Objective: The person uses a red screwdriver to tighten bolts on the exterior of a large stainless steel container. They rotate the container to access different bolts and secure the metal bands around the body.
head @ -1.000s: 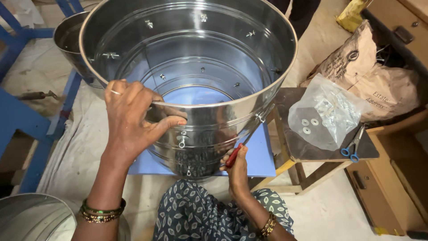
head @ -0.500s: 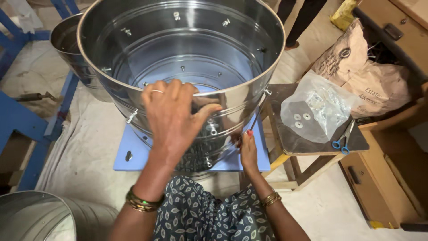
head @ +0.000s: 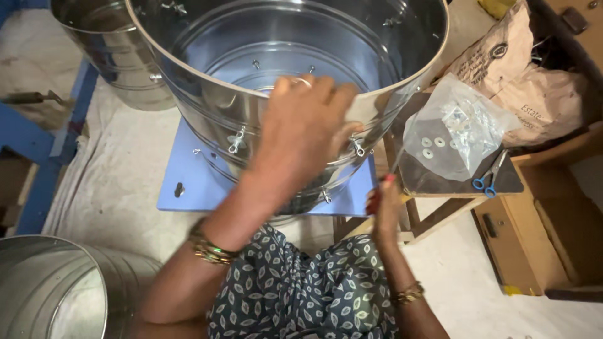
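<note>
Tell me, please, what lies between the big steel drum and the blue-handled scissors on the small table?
In the head view, a clear plastic bag of washers lies between the steel drum and the scissors.

— Any packaging?
— A clear plastic bag of washers (head: 453, 129) lies on the small dark table (head: 440, 179) at right; behind it, two crumpled brown paper sacks (head: 521, 69), dark print on them.

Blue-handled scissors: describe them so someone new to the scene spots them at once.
Start at the big shiny steel drum whose rim the left hand holds. To its right stands a small dark-topped wooden table carrying a clear plastic bag of washers. The small blue-handled scissors lie at that bag's lower right corner, the only blue item on the table.
</note>
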